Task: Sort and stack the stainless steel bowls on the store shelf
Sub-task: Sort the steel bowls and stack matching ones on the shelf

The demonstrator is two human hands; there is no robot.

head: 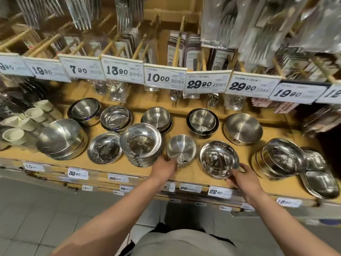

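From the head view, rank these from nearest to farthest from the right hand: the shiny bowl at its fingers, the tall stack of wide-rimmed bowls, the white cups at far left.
1. Shiny steel bowl, touching the right hand.
2. Tall stack of wide-rimmed steel bowls, left of centre.
3. White cups, far left shelf end.

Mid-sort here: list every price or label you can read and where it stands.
Hanging tags above the bowls, left to right:
"19.90"
"7.90"
"13.90"
"10.00"
"29.90"
"29.90"
"19.90"
Shelf-edge tags:
"39.90"
"22.90"
Small print, barcodes, bowl stickers: unreadable.
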